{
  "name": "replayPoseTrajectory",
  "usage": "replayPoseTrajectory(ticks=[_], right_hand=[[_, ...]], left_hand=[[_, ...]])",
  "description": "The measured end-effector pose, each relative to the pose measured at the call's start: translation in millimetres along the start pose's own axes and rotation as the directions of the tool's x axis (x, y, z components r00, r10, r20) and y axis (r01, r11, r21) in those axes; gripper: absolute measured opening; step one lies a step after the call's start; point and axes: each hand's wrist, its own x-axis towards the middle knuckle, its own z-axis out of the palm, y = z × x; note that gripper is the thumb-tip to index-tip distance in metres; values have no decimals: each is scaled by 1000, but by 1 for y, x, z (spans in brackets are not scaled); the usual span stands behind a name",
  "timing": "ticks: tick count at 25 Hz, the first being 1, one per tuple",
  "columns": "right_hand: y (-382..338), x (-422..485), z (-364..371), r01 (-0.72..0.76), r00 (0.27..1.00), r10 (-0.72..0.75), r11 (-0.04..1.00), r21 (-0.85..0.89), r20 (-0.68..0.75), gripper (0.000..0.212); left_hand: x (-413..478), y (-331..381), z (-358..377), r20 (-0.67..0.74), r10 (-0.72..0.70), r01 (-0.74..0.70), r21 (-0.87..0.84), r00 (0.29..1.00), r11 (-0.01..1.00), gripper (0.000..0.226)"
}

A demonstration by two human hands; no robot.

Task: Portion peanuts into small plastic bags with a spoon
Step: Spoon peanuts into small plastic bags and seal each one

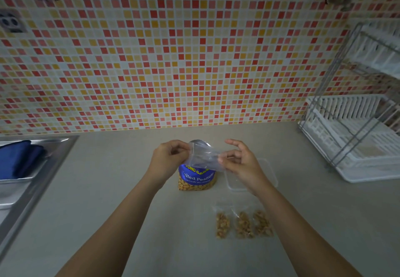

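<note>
I hold an empty small clear plastic bag (204, 156) in the air above the counter. My left hand (167, 159) pinches its left edge and my right hand (240, 161) pinches its right edge. Just behind and below the small bag stands the blue salted peanuts package (197, 180), its top open and partly hidden by the bag. Three filled small bags of peanuts (243, 224) lie side by side on the counter nearer to me, to the right. No spoon shows in the head view.
A clear plastic container (271, 174) sits under my right hand. A steel sink (32, 181) with a blue cloth (19, 159) is at the left. A white dish rack (355, 138) stands at the right. The tiled wall rises behind the beige counter (108, 190).
</note>
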Motion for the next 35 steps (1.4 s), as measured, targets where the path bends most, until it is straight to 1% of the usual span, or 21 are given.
replayPoseTrajectory(ticks=[2, 4, 6, 7, 8, 9, 11, 14, 18, 20, 22, 23, 24, 25, 26, 27, 28, 29, 30, 32, 35], right_hand=[[1, 2, -2, -19, 1000, 19, 1000, -2, 25, 49], [1, 6, 0, -4, 998, 0, 998, -65, -57, 50], [0, 5, 4, 143, 965, -204, 938, -316, -168, 50], [-2, 4, 7, 249, 932, -340, 850, -465, -123, 52], [-5, 4, 9, 342, 903, -430, 744, -575, -19, 57], [-8, 3, 12, 398, 888, -450, 651, -646, 94, 63], [-11, 7, 14, 431, 888, -393, 529, -731, 239, 77], [-8, 15, 18, 423, 896, -348, 483, -766, 276, 85], [-4, 24, 19, 448, 877, -423, 555, -700, 226, 64], [-1, 28, 20, 458, 881, -419, 639, -618, 221, 55], [4, 31, 19, 429, 900, -399, 730, -532, 178, 49], [6, 32, 18, 390, 917, -375, 776, -495, 134, 49], [8, 33, 16, 342, 936, -342, 819, -462, 86, 51], [10, 35, 14, 288, 953, -298, 854, -433, 46, 53], [11, 36, 11, 235, 969, -246, 883, -407, 25, 54], [13, 37, 9, 183, 982, -190, 906, -383, 21, 55], [16, 37, 8, 139, 990, -136, 923, -360, 33, 54], [18, 38, 7, 104, 994, -91, 935, -340, 52, 52], [22, 38, 6, 77, 996, -57, 943, -323, 71, 50], [29, 40, 6, 41, 996, -15, 953, -301, 89, 50], [36, 42, 4, 15, 995, 10, 967, -254, 94, 54]], left_hand=[[1, 1, 1, 5, -10, 10, -13, 1000, 1000, 29], [3, 2, 3, -17, -19, 18, -17, 1000, 1000, 26], [5, 2, 6, -34, -27, 26, -32, 999, 999, 22], [6, 3, 6, -31, -33, 31, -60, 999, 998, 23], [8, 4, 7, -20, -38, 36, -88, 999, 995, 26], [9, 5, 9, -9, -47, 46, -106, 999, 993, 30], [10, 6, 14, 18, -55, 57, -131, 998, 990, 34], [11, 7, 22, 52, -35, 42, -150, 998, 988, 37], [18, 3, 23, 69, -57, 67, -153, 996, 986, 40], [21, 2, 22, 100, -73, 86, -134, 992, 987, 42], [24, 3, 19, 90, -24, 33, -95, 996, 995, 39], [25, 3, 17, 34, 37, -37, -12, 999, 999, 34], [30, 2, 14, -52, 114, -104, 156, 992, 982, 31], [36, -1, 9, -118, 185, -130, 369, 976, 920, 32], [42, -6, 4, -142, 202, -92, 552, 969, 828, 37], [48, -11, 0, -143, 132, -2, 669, 981, 743, 43], [52, -16, -4, -138, 17, 88, 715, 990, 693, 46], [53, -19, -4, -120, -58, 126, 700, 991, 703, 43], [54, -23, -3, -95, -64, 110, 642, 993, 759, 35], [51, -23, 4, -57, 59, -20, 530, 997, 848, 19], [44, -14, 11, -29, 253, -209, 475, 967, 855, 19]])
